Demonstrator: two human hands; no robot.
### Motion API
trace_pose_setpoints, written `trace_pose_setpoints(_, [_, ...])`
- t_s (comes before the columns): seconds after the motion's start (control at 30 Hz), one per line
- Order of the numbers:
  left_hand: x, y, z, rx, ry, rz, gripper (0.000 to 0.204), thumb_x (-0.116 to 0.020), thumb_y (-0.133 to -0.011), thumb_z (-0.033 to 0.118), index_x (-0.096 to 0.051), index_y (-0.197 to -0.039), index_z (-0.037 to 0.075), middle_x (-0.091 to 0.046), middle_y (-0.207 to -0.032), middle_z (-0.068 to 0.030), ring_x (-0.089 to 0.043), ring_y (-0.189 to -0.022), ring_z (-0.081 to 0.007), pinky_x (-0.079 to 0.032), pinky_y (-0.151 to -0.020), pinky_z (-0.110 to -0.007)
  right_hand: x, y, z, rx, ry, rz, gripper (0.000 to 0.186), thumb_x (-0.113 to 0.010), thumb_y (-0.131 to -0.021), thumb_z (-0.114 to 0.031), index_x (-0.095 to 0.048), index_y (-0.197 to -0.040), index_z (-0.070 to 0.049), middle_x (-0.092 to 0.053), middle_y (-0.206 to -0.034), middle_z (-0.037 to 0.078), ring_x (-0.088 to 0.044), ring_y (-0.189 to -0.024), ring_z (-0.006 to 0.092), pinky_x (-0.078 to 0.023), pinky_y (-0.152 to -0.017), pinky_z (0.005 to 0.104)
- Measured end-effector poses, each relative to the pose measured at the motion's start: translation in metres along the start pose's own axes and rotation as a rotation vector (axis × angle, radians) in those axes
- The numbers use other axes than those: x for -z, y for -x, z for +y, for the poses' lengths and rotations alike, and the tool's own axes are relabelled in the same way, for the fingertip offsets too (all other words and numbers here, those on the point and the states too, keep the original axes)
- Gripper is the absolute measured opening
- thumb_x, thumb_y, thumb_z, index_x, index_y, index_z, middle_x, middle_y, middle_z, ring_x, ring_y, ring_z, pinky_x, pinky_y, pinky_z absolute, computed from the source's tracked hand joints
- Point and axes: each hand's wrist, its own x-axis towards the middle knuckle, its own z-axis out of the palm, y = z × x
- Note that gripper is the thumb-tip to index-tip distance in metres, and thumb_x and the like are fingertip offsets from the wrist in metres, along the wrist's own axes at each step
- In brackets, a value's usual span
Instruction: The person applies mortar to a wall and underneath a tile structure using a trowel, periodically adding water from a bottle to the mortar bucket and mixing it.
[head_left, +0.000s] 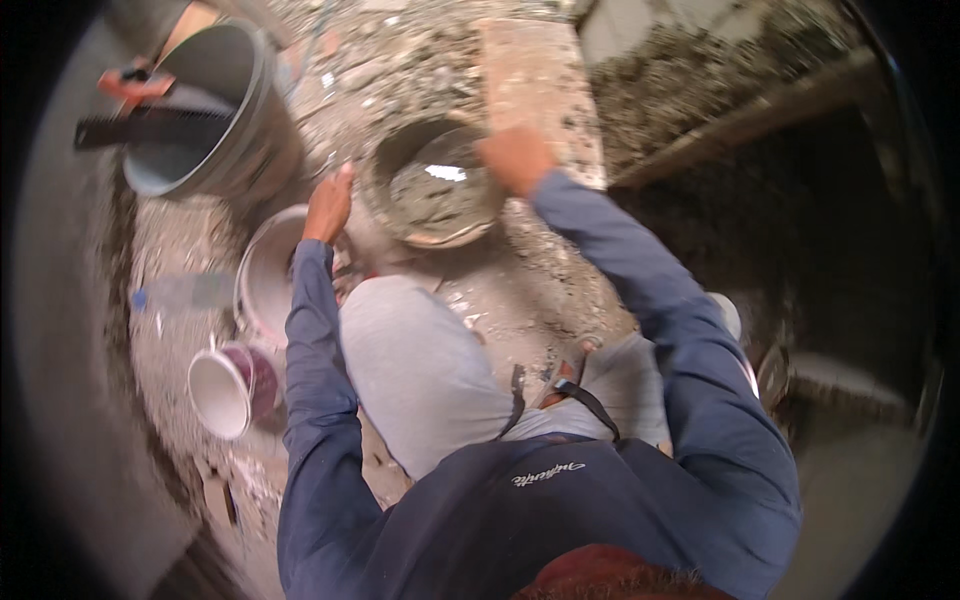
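Note:
A round bucket [385, 215] with wet grey mortar [435, 200] stands on the ground in front of me. A bright, shiny patch shows on the mortar. My right hand [517, 160] is closed at the bucket's right rim; whatever it grips is blurred. To the left of this bucket, my left hand [330, 203] hovers close by without visibly touching it. Motion smears its fingers, so its grip is unclear. Below that hand sits a pale pinkish bucket [262, 275], partly hidden by my left forearm.
At the upper left, a handsaw [150, 125] with an orange handle lies across a large grey bucket [265, 150]. A small white-and-purple pail [220, 390] lies tipped near a clear plastic bottle [190, 292]. A dusty board [535, 75] extends beyond my right hand; rubble covers the ground.

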Motion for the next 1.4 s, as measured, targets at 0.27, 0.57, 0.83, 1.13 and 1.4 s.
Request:
trace_pose_setpoints(0.27, [-0.071, -0.003, 0.040, -0.175, 0.312, 0.304, 0.054, -0.047, -0.101, 0.046, -0.066, -0.093, -0.005, -0.064, -0.080, -0.0195, -0.058, -0.074, -0.0267, -0.045, -0.071, -0.042, 0.037, 0.046, -0.002, 0.103, 0.103, -0.173, 0.019, -0.055, -0.091, -0.015, -0.071, -0.080, -0.013, -0.069, -0.069, 0.007, -0.071, -0.068, 0.0228, -0.053, -0.057, 0.0400])
trace_pose_setpoints(0.57, [-0.091, 0.032, 0.108, -0.346, 0.554, 0.438, 0.038, -0.054, -0.102, 0.034, -0.063, -0.094, -0.001, -0.053, -0.071, -0.0086, -0.046, -0.068, -0.0166, -0.042, -0.064, -0.034, -0.041, 0.055, 0.015, -0.086, -0.054, -0.318, 0.016, -0.059, -0.087, -0.016, -0.074, -0.093, -0.009, -0.074, -0.092, 0.014, -0.073, -0.088, 0.0295, -0.057, -0.073, 0.0399])
trace_pose_setpoints(0.83, [-0.097, 0.051, 0.095, -0.391, 0.552, 0.476, 0.034, -0.053, -0.102, 0.032, -0.062, -0.098, 0.000, -0.061, -0.078, -0.0162, -0.053, -0.069, -0.0236, -0.045, -0.067, -0.038, -0.058, 0.076, -0.013, -0.148, -0.948, -0.666, 0.026, -0.066, -0.084, -0.020, -0.067, -0.096, 0.003, -0.071, -0.087, 0.021, -0.071, -0.082, 0.0332, -0.056, -0.070, 0.0424])
trace_pose_setpoints(1.13, [-0.095, 0.041, 0.094, -0.336, 0.593, 0.528, 0.040, -0.048, -0.104, 0.036, -0.065, -0.103, 0.000, -0.066, -0.085, -0.0152, -0.058, -0.076, -0.0231, -0.047, -0.073, -0.038, -0.027, 0.053, -0.019, -0.043, -0.041, 0.026, 0.013, -0.061, -0.090, -0.019, -0.063, -0.098, -0.009, -0.066, -0.089, 0.010, -0.067, -0.073, 0.0236, -0.053, -0.061, 0.0365])
trace_pose_setpoints(1.4, [-0.090, 0.043, 0.077, -0.248, 0.554, 0.498, 0.047, -0.046, -0.104, 0.039, -0.066, -0.107, -0.003, -0.068, -0.091, -0.0140, -0.061, -0.083, -0.0209, -0.049, -0.078, -0.037, 0.006, 0.057, -0.010, 0.028, 0.109, 0.015, 0.012, -0.058, -0.090, -0.017, -0.069, -0.085, -0.015, -0.069, -0.081, 0.005, -0.069, -0.076, 0.0166, -0.050, -0.056, 0.0345])
